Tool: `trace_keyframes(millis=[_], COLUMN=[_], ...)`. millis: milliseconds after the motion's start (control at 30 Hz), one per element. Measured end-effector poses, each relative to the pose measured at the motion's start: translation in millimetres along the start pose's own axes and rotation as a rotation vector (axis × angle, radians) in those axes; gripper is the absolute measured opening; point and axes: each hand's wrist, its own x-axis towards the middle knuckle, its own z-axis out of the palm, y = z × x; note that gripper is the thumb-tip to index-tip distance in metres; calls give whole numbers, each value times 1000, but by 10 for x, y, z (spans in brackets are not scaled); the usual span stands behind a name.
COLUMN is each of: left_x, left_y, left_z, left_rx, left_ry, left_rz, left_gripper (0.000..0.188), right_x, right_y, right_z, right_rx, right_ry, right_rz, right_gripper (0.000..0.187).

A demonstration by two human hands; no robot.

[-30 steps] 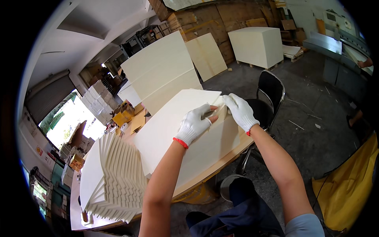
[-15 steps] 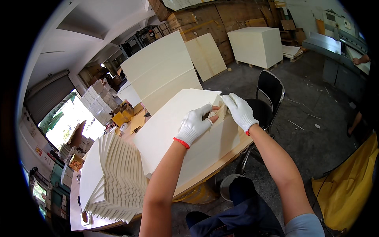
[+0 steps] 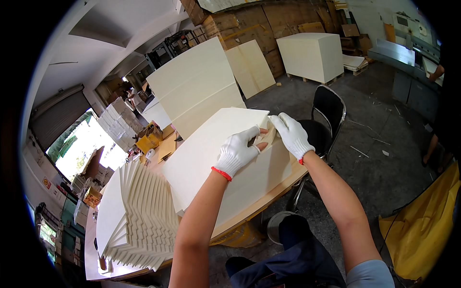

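Observation:
A thick stack of large cream paper sheets (image 3: pixel 211 149) lies flat on a wooden table (image 3: pixel 269 194). Both my hands wear white gloves. My left hand (image 3: pixel 237 152) rests on the stack near its far right corner, with bare fingertips pinching the edge of the sheets. My right hand (image 3: pixel 291 134) grips the same corner from the right side, and the sheets there are bent up slightly between the two hands. To the left, a fanned pile of cream sheets (image 3: pixel 137 221) lies stepped like stairs on the table.
A black chair (image 3: pixel 324 115) stands just beyond the table's right end. Tall cream boards (image 3: pixel 194 89) lean behind the stack, and a paper block on a pallet (image 3: pixel 312 55) stands farther back. Yellow sheeting (image 3: pixel 422 235) lies at lower right. Another person's arm (image 3: pixel 436 72) shows at far right.
Both hands stay at the stack's far right corner. My left hand's fingers have shifted slightly along the edge; the corner sheets are lifted a little more.

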Motion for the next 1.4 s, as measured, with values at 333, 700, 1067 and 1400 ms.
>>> trace_keyframes(millis=[333, 700, 1067, 1400], left_x=[-21, -38, -165, 48], left_y=[35, 117, 163, 8], left_z=[-11, -42, 23, 100], left_rx=[-66, -33, 171, 272], left_ry=[41, -31, 156, 131], left_rz=[40, -13, 246, 67], left_gripper=[30, 34, 45, 31], right_x=[-14, -14, -74, 1], right_y=[-31, 8, 42, -7], right_z=[-24, 2, -284, -328], right_rx=[-10, -19, -143, -676], right_ry=[-31, 7, 70, -232], right_rz=[36, 11, 29, -265], right_gripper=[49, 47, 52, 46])
